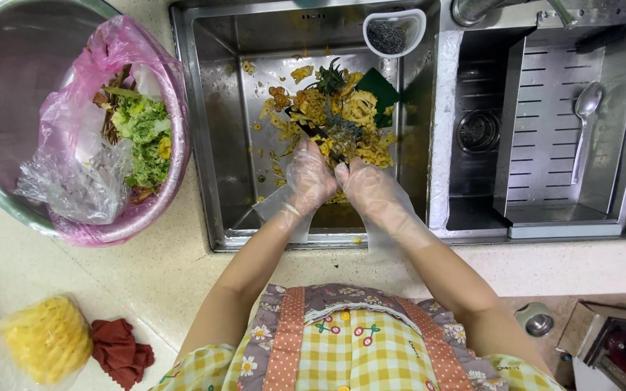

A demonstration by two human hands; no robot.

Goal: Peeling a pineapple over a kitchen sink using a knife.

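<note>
1. The pineapple (pixel 343 135), partly peeled with its green leafy crown pointing away from the person, sits low in the left sink basin (pixel 215 145), just beyond the fingertips of both hands.
2. The left hand (pixel 310 176) wears a thin clear plastic glove; its fingers curl closed around the dark handle of a knife (pixel 311 127), whose blade runs up and to the left of the fruit.
3. The right hand (pixel 368 187), gloved the same way, has its fingers wrapped against the near side of the pineapple, steadying it (the grip is partly hidden by the glove and the fruit).
4. Yellow peelings (pixel 362 108) lie scattered on the basin floor around and beyond the fingers.
5. A small white strainer cup (pixel 394 30) hangs at the far edge of the basin, well beyond the fingers.
6. Far to the right of the fingers, a metal spoon (pixel 585 108) rests on a slotted tray (pixel 545 174) in the right basin.
7. To the left of the fingers, a steel bowl (pixel 9 87) on the tabletop (pixel 146 282) holds a pink plastic bag (pixel 117 51) of green and brown scraps.
8. Nearer the person, left of the forearm, a peeled pineapple in a clear bag (pixel 46 339) lies beside a crumpled red cloth (pixel 119 351).
</note>
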